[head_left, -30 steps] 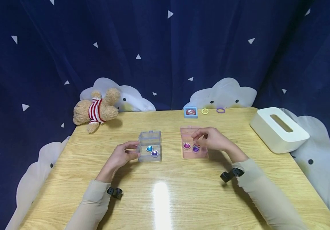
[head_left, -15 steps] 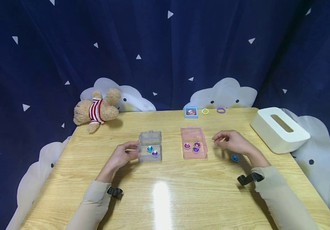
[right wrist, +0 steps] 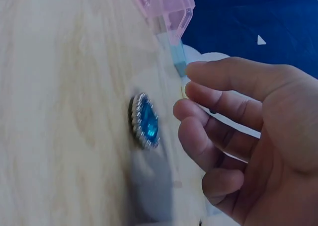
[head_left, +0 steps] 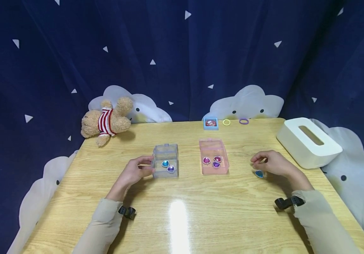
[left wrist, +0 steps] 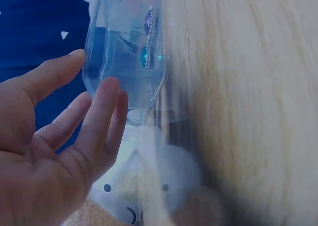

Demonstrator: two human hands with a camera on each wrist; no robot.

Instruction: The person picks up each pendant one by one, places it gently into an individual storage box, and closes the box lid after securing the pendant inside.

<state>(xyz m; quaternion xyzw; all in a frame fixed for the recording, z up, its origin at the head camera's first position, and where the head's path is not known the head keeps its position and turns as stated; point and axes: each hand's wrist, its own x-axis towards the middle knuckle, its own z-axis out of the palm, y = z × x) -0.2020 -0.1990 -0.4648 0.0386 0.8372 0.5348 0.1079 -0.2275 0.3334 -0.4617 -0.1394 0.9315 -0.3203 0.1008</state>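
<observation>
My left hand (head_left: 135, 168) touches the left side of a clear bluish plastic box (head_left: 156, 173), its fingers loosely extended along the wall. That box stands with its lid back and holds a blue gem (head_left: 165, 163) and a purple gem (head_left: 170, 169), both with beaded silver rims. My right hand (head_left: 272, 162) hovers just over a loose blue gem (right wrist: 148, 121) on the table, fingers relaxed and holding nothing. Between the hands is an opened pink box (head_left: 214, 171) containing two magenta gems (head_left: 206, 161) and a purple gem (head_left: 216, 164).
A teddy bear (head_left: 105, 121) in a striped shirt lies at the back left of the wooden table (head_left: 143, 218). Along the back edge are a small blue box (head_left: 210, 124), a yellow ring (head_left: 226, 122) and a purple ring (head_left: 244, 121). A white tissue box (head_left: 308, 143) stands at right.
My right hand has moved right, from over the pink box to above the loose blue gem, uncovering the gems in the pink box. The left hand has stayed at the clear box.
</observation>
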